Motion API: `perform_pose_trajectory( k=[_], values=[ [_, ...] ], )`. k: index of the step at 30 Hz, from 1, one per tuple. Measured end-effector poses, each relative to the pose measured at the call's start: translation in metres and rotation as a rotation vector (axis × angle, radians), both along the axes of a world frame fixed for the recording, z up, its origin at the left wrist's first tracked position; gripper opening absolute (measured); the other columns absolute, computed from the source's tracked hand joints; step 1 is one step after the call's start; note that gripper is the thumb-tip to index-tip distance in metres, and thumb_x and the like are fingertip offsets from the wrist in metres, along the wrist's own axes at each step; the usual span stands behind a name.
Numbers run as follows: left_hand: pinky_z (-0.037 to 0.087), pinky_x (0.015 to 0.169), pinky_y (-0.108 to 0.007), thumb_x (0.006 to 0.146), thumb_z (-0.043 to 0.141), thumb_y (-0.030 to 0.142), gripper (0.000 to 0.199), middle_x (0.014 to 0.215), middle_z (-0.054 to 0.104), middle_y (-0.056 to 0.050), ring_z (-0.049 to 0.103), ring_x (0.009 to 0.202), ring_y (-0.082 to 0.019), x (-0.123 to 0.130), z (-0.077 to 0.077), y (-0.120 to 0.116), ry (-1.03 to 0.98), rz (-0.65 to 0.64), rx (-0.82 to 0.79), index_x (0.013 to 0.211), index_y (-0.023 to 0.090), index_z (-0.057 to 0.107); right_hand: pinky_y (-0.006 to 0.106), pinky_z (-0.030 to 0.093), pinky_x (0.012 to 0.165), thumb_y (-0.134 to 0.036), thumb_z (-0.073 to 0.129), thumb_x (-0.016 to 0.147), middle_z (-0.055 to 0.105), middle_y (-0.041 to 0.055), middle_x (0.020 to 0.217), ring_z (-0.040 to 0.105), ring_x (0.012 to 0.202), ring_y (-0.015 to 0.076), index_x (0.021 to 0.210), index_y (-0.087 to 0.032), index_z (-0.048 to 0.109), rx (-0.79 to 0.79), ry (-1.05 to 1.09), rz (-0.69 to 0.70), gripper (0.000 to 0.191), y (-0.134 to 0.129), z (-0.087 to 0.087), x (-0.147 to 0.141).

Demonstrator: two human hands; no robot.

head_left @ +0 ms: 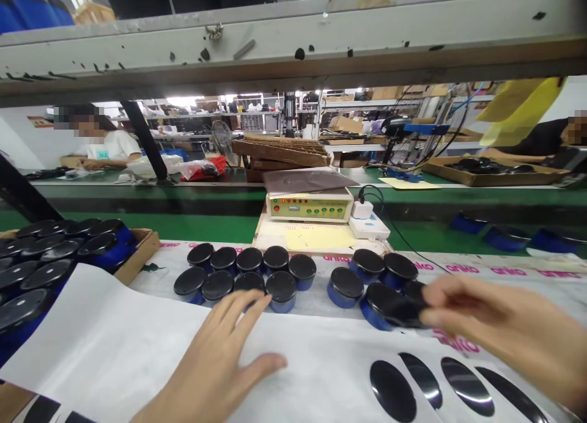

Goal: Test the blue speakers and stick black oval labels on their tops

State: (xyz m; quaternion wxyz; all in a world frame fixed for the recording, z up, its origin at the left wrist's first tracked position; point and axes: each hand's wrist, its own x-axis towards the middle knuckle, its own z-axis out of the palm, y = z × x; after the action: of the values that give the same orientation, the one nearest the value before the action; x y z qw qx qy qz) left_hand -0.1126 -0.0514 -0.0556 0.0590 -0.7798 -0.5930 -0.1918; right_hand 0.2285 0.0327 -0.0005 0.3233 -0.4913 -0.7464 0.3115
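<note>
My left hand (224, 356) is spread open over a white sheet (302, 356), its fingertips close to the near row of blue parts with black round tops (280, 286). At the right, my right hand (495, 325), a little blurred, pinches a thin black disc (406, 310). That disc overlaps the top of a blue part (378, 301) in the right-hand group. Several glossy black oval pieces (393, 390) lie on the sheet at the lower right, below my right hand.
A cardboard box (137, 255) of blue parts stands at the left. Behind is a control box (309, 206) beside a white power adapter (369, 224). More blue parts (507, 236) sit on the green belt (202, 209). A person (114, 145) sits beyond; another is far right.
</note>
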Motion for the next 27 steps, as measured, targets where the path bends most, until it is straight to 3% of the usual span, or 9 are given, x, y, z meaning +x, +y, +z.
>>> perform_pose_trajectory(
  k=[1,3,5,8,13,19,27],
  values=[
    [0.044,0.097,-0.041,0.084,0.057,0.047,0.054,0.133,0.052,-0.007,0.047,0.121,-0.027,0.007,0.011,0.016,-0.037,-0.018,-0.029,0.131,0.025,0.046,0.027,0.041,0.050,-0.044,0.066,0.077,0.060,0.0009,0.058,0.054,0.053,0.0155,0.073,-0.024,0.062,-0.140,0.021,0.045,0.021,0.016,0.007,-0.016],
    [0.036,0.104,-0.047,0.076,0.065,0.045,0.059,0.130,0.051,-0.011,0.041,0.124,-0.031,0.021,0.024,0.054,-0.078,-0.072,-0.055,0.127,0.017,0.050,0.028,0.042,0.056,-0.048,0.064,0.076,0.055,-0.0014,0.053,0.052,0.053,0.0144,0.069,-0.021,0.059,-0.273,0.153,0.126,0.029,0.047,0.012,-0.053],
    [0.029,0.107,-0.052,0.067,0.071,0.044,0.064,0.129,0.050,-0.014,0.037,0.125,-0.035,0.031,0.023,0.089,-0.110,-0.073,-0.077,0.122,0.015,0.053,0.028,0.043,0.060,-0.049,0.068,0.070,0.055,-0.0023,0.057,0.052,0.057,0.0139,0.066,-0.019,0.059,-0.312,0.207,0.172,0.032,0.075,0.004,-0.089],
    [0.034,0.103,-0.053,0.062,0.073,0.041,0.062,0.125,0.051,-0.014,0.040,0.122,-0.035,0.036,0.008,0.120,-0.146,-0.047,-0.105,0.115,0.016,0.056,0.029,0.044,0.068,-0.048,0.070,0.065,0.059,-0.0003,0.066,0.054,0.066,0.0151,0.068,-0.017,0.060,-0.363,0.233,0.210,0.032,0.104,-0.019,-0.122],
    [0.034,0.103,-0.050,0.062,0.071,0.037,0.059,0.124,0.050,-0.010,0.038,0.122,-0.032,0.035,-0.004,0.125,-0.210,-0.023,-0.166,0.116,0.020,0.055,0.030,0.040,0.070,-0.042,0.066,0.067,0.058,0.0002,0.071,0.052,0.072,0.0165,0.070,-0.017,0.059,-0.438,0.258,0.184,0.026,0.118,-0.045,-0.128],
    [0.033,0.101,-0.046,0.060,0.070,0.032,0.048,0.118,0.051,-0.009,0.038,0.119,-0.030,0.037,0.001,0.128,-0.254,0.003,-0.239,0.104,0.019,0.057,0.029,0.035,0.070,-0.041,0.064,0.071,0.055,-0.0010,0.074,0.049,0.075,0.0165,0.069,-0.019,0.057,-0.474,0.227,0.202,0.023,0.118,-0.048,-0.124],
    [0.034,0.100,-0.046,0.061,0.069,0.030,0.045,0.118,0.050,-0.008,0.038,0.119,-0.031,0.038,-0.003,0.128,-0.253,0.002,-0.227,0.103,0.022,0.057,0.029,0.039,0.065,-0.049,0.063,0.069,0.055,0.0009,0.072,0.049,0.071,0.0177,0.065,-0.020,0.058,-0.422,0.148,0.202,0.030,0.117,-0.047,-0.127]
  ],
)
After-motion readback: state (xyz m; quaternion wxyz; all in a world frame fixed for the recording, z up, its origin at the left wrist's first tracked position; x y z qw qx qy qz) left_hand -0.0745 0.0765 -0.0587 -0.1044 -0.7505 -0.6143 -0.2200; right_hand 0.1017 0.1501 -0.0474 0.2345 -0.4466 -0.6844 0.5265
